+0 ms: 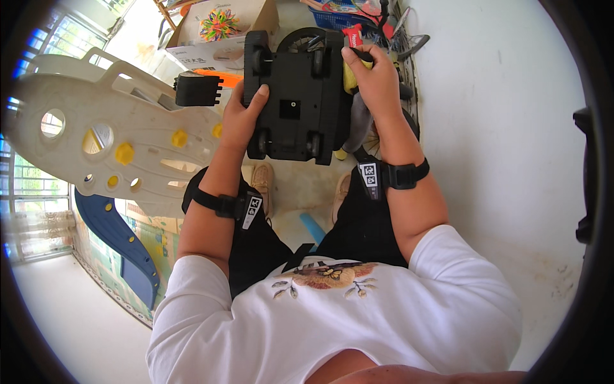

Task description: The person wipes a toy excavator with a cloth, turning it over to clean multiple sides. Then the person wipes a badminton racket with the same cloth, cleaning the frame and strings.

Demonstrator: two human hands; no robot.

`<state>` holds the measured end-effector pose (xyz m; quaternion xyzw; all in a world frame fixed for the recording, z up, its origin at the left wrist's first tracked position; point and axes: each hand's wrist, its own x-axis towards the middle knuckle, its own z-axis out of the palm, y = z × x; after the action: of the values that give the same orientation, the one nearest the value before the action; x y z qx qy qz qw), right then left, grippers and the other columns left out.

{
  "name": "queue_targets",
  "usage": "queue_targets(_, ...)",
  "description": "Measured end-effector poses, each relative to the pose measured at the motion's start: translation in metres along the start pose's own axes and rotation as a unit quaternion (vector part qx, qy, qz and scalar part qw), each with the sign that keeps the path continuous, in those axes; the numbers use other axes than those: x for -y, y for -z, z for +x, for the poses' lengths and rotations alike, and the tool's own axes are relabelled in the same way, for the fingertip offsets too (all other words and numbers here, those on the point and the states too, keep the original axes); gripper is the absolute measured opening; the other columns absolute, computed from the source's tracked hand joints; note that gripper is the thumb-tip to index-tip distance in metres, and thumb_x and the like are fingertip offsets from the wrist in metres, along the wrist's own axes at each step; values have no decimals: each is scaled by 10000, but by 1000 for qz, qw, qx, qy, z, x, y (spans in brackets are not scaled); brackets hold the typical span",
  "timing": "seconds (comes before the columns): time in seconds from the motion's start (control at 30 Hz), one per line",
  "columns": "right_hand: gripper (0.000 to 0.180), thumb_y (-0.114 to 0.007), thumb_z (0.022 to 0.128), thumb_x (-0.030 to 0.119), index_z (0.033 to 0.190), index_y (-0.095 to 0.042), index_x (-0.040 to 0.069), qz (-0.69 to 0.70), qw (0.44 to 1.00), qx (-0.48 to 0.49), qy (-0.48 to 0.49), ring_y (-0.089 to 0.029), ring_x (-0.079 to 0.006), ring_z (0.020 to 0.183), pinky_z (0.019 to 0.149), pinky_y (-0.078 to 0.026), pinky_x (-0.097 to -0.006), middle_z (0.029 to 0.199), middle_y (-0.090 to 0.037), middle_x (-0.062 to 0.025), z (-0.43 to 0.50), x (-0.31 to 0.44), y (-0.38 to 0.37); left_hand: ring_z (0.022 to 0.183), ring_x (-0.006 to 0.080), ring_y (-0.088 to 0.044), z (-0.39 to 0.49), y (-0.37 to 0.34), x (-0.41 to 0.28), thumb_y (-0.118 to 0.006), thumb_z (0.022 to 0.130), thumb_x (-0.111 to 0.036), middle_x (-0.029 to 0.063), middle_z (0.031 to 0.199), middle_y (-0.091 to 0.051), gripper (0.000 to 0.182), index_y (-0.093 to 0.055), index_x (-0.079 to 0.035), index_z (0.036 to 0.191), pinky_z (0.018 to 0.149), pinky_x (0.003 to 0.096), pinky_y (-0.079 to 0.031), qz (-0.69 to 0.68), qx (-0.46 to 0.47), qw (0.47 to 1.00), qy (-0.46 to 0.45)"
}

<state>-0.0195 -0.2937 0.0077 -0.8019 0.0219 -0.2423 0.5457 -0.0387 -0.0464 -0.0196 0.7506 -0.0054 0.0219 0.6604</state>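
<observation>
A toy excavator (300, 108) is held up in front of me with its black underside, small wheels and ridged tracks facing the camera. Its black bucket (197, 90) juts out to the left on an orange arm (223, 78). My left hand (245, 113) grips the left track edge, the thumb lying on the underside. With its thumb and fingers, my right hand (376, 74) holds a black part at the toy's right side, beside a yellow part (351, 77). The fingers behind the toy are hidden.
Left stands a large beige plastic play panel (153, 129) with yellow knobs, above a blue plastic piece (115, 240). Beyond the toy are an open cardboard box (235, 55) with a multicoloured expanding ball (219, 25) and a blue basket (331, 19). A white wall (494, 120) rises at right.
</observation>
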Motion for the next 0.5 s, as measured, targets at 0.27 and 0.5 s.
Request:
queue_targets(0.27, 474, -671, 816, 462, 928, -657, 2, -30, 999, -32, -18, -578, -173, 647, 630, -460, -298, 698, -625, -92, 11, 4, 25, 980, 143, -554, -8, -1, -7, -693, 833, -320, 102, 1074, -600, 567, -498, 14, 1248, 871, 275, -438, -13, -3, 999, -52)
queue_targets(0.5, 383, -578, 915, 372, 907, -625, -8, 300, 903, -296, -85, -570, -140, 731, 672, -472, -293, 821, -607, -46, 18, 28, 67, 1040, 156, -537, -16, 4, -15, -702, 814, -275, 119, 1138, -579, 613, -453, 16, 1292, 911, 286, -423, -37, -20, 991, -129)
